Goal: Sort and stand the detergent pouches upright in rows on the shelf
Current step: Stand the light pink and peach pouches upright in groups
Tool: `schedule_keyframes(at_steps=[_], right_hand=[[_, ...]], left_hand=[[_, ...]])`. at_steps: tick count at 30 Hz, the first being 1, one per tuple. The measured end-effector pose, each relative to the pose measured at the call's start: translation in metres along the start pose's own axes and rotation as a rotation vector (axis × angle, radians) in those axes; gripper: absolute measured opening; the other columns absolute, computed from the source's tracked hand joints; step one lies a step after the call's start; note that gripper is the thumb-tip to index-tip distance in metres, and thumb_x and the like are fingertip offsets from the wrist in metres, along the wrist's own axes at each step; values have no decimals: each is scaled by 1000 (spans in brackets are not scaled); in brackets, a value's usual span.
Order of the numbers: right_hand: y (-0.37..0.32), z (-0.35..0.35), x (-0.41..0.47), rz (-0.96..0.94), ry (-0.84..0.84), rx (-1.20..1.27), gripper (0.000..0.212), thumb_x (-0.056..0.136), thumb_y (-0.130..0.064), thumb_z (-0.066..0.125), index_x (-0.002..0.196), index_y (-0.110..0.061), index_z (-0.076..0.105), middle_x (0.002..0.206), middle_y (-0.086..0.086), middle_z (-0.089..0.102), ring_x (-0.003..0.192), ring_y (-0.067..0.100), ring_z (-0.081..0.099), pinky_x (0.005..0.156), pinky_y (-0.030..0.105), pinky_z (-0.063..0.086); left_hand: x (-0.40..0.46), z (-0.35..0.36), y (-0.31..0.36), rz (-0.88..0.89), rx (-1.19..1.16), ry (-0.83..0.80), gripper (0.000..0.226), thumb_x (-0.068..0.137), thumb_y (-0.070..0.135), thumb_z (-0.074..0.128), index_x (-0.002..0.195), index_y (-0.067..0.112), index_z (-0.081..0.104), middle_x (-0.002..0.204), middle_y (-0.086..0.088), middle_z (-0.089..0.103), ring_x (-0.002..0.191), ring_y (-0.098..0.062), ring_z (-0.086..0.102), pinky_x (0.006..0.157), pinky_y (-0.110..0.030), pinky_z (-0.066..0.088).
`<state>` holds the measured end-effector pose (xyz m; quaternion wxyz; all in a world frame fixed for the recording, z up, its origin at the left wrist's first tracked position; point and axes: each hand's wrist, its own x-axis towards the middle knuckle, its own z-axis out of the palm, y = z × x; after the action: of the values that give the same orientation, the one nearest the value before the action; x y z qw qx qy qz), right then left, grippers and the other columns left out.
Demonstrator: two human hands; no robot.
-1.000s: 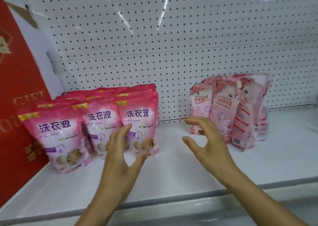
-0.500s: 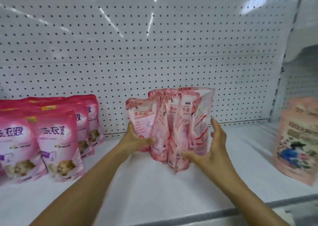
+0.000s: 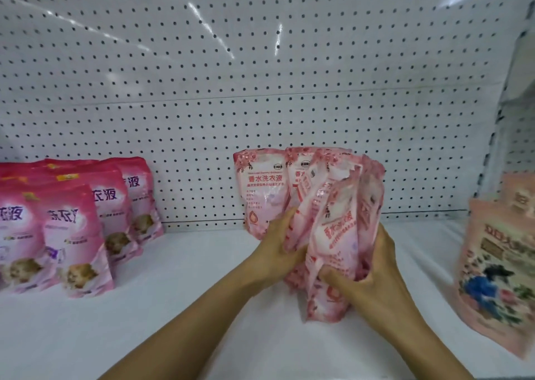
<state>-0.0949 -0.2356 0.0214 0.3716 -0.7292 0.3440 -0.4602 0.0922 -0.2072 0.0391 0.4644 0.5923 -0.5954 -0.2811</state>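
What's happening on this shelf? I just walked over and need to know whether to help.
A person is tidying detergent pouches on a white shelf. Both hands grip a bunch of light pink pouches near the middle: the left hand from the left side, the right hand low on the right. The bunch is fanned and leaning, not yet in a row. Dark pink pouches already stand upright in rows at the left. Peach pouches stand at the right edge.

Both hands, left (image 3: 276, 252) and right (image 3: 373, 275), grip a bunch of pale pink pouches (image 3: 333, 214) above the white shelf (image 3: 179, 307).
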Motion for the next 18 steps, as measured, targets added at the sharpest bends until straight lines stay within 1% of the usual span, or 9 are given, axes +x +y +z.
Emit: schedule_keyframes(at_steps=[2,3,6,8,12,13,15,16,18], right_hand=[[2,-10,0,17,74,-13,107,50,-54,78,141,-47,21,136,-16,34,131,17,44,101,50,47],[3,-14,0,24,111,-20,107,50,-55,78,141,-46,22,137,-15,34,131,18,43,101,51,46],[1,-24,-1,57,185,-60,109,48,-59,73,143,-41,21,139,-10,34,134,21,41,103,54,44],[-2,-28,-2,84,199,-63,111,48,-60,74,143,-41,21,141,-8,35,135,23,40,103,55,43],[-4,-28,-4,116,220,-53,108,47,-54,83,137,-43,24,139,-5,42,130,25,47,97,57,47],[-7,-26,-5,108,243,-60,111,49,-49,84,140,-44,20,143,-5,38,132,25,45,100,58,45],[-22,-21,-6,41,312,-49,116,59,-25,86,145,-48,12,151,-14,23,141,20,34,108,56,38],[-30,-19,-8,-24,340,-36,115,66,-13,83,145,-51,9,152,-21,17,144,14,27,113,53,33],[-45,-17,-10,-178,379,-47,103,77,-7,69,146,-50,6,150,-25,14,146,5,17,117,47,24]], left_hand=[[9,15,9,26,-36,-30,72,86,43,67,145,49,25,146,23,31,136,0,32,109,-28,38],[14,22,12,26,-33,-42,67,88,41,66,143,50,29,144,23,33,136,1,33,110,-29,39],[27,38,13,25,48,-34,71,81,52,61,145,51,30,153,12,30,145,-18,28,115,-51,34],[34,44,8,21,92,-11,69,81,58,56,145,49,33,151,9,33,144,-21,27,116,-54,31],[32,46,6,28,195,-1,65,91,54,51,150,44,27,157,8,27,149,-20,18,121,-52,21],[31,43,3,32,185,-16,65,90,54,50,150,44,27,158,8,27,149,-19,19,121,-51,21],[29,38,1,31,163,-69,63,92,52,49,151,44,26,160,9,27,148,-16,22,121,-48,23],[27,35,2,30,131,-100,62,94,50,50,151,44,26,160,11,26,148,-14,23,121,-45,24],[24,29,1,32,48,-157,60,98,44,53,151,43,26,158,17,26,144,-6,25,119,-35,27]])
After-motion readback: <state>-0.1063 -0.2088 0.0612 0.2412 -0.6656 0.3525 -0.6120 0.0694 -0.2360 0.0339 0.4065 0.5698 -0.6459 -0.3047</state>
